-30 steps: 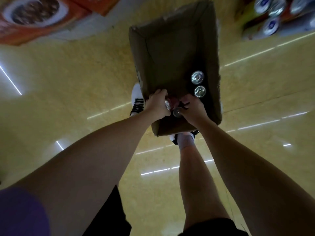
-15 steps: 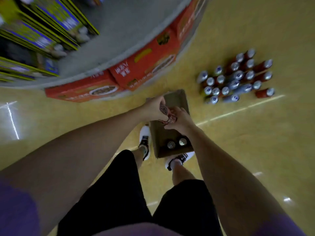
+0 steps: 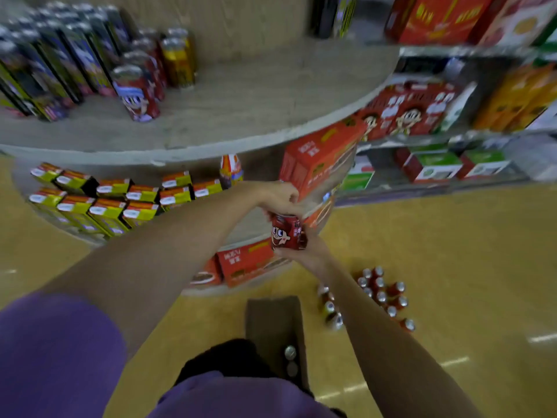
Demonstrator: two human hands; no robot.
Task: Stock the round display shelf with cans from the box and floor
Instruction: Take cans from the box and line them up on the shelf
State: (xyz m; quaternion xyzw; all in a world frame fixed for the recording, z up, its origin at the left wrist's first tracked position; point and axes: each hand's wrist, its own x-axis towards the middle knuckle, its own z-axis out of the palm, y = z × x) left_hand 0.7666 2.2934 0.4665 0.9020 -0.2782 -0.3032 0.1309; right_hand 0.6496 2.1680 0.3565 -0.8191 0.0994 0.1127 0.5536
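Red drink can with a cartoon face printed on its side: held upright, long axis vertical, top rim up, in mid-air in front of the lower tiers of the round grey display shelf. Lettering on the can too blurred to read.

Left to right:
- Top tier, left part: tall dark cans, then red cans bearing the same cartoon face, then yellow cans; all upright.
- Lower tier, left edge: yellow-green cartons in rows.
- Left hand: fingers curled over the can's top rim, gripping it from above.
- Right hand: cupped beneath, fingers wrapped round the can's base and side.
- Lower tiers, right edge: red-orange cartons with white writing, not legible.
- Floor: open brown cardboard box, two silver-topped cans standing in its near end.
- Floor, right of box: cluster of red cans, mostly upright, silver tops up.
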